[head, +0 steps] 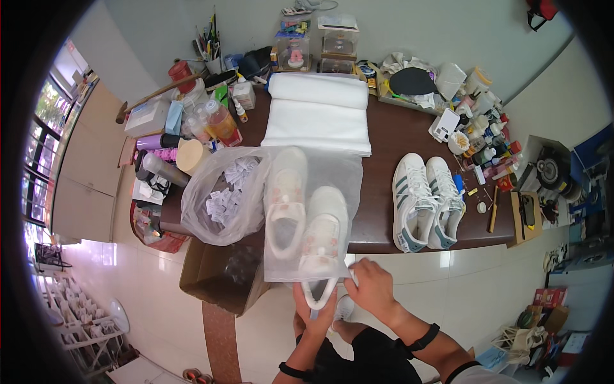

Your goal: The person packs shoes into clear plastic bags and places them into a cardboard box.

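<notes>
A frosted plastic bag (352, 168) lies over the table's front edge. One white sneaker (285, 206) is inside it at the left, toe pointing away from me. A second white sneaker (326, 225) is mostly inside at the right, its heel sticking out of the bag's mouth. My left hand (316, 307) is closed around that heel from below. With its fingers pinched, my right hand (371, 288) holds the right corner of the bag's mouth. Behind the bag lies a stack of white plastic sheeting or bags (316, 120).
White sneakers with green stripes (427, 201) stand on the brown table (379, 225) at the right. Left of the bag, a clear plastic bag (192, 211) contains small printed papers. An open cardboard box (192, 273) sits below the table edge. Bottles (484, 156) crowd the far right.
</notes>
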Tool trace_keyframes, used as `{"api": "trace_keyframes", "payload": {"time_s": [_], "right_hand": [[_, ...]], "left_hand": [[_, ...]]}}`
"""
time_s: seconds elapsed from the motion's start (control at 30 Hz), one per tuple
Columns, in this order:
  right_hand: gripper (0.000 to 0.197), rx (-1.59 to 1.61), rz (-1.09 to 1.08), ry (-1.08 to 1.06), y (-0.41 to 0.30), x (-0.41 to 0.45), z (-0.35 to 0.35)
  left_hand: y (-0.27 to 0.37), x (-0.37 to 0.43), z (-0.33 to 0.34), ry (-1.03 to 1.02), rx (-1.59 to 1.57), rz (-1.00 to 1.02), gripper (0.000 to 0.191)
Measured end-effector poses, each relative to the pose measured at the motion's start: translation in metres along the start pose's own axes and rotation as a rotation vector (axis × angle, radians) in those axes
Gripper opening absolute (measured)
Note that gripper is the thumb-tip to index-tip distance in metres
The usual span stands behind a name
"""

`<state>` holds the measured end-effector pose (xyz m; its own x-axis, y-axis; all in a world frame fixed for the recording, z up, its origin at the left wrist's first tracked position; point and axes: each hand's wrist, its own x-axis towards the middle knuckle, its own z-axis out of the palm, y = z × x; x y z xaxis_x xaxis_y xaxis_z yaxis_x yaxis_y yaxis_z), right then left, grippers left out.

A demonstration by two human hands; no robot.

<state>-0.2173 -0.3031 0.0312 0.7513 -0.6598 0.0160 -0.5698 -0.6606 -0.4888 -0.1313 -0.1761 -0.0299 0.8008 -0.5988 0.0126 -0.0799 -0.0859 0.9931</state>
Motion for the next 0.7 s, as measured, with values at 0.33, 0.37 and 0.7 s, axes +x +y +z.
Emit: {"api": "trace_keyframes", "payload": {"time_s": [0.33, 0.37, 0.7], "right_hand": [[0.025, 0.138, -0.411, 0.300, 0.008, -0.006, 0.014], [0.024, 0.126, -0.401, 0.328, 0.010, -0.006, 0.015], [0.012, 0.108, 0.061, -0.003, 0.013, -0.015, 0.036]], "left_hand": [[0.006, 0.008, 0.009, 0.127, -0.097, -0.052, 0.067], [0.007, 0.007, 0.011, 0.133, -0.064, -0.040, 0.065], [-0.008, 0.012, 0.026, 0.161, -0.059, 0.027, 0.055]]}}
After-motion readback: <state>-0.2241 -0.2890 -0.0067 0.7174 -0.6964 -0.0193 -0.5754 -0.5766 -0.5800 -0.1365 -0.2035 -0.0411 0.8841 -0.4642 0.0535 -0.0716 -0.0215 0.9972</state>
